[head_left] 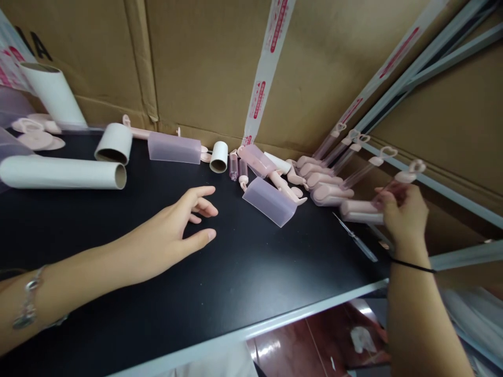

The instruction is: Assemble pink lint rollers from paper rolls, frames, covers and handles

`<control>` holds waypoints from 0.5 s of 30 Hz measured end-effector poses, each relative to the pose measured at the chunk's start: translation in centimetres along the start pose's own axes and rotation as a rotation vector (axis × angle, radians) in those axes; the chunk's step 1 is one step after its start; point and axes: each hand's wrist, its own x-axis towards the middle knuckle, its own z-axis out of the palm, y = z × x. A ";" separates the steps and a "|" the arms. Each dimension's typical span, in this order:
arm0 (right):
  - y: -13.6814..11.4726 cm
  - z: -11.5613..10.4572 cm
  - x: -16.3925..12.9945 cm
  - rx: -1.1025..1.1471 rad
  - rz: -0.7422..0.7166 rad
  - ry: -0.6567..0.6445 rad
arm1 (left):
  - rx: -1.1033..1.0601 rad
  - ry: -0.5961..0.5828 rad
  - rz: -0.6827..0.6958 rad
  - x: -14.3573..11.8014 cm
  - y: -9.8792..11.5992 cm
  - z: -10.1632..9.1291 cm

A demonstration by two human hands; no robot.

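Observation:
My left hand (pixel 176 228) hovers over the black tabletop (pixel 236 272), its fingers apart and nothing in them. Over on the right, my right hand (pixel 406 209) has its fingers closed round the nearest pink piece (pixel 361 211), which has a looped top (pixel 411 172). My hand partly hides its middle. Several similar pink pieces (pixel 328 192) with clear stems and heart-shaped loops (pixel 384 156) line up behind it. Beside them lies a slim clear-handled screwdriver-like tool (pixel 359 242). Ahead of my left hand rests a curved translucent purple cover (pixel 271 201).
White rolls (pixel 63 173) and a short white roll (pixel 219 157) lie at the left and back. Another purple cover (pixel 175 148) and pink handles (pixel 281 183) lie along the cardboard wall (pixel 204 68). Metal frame bars (pixel 463 204) border the right side.

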 end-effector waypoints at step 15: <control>-2.3 3.6 -1.4 0.688 0.332 -0.129 | 0.084 -0.007 0.025 -0.2 0.3 0.2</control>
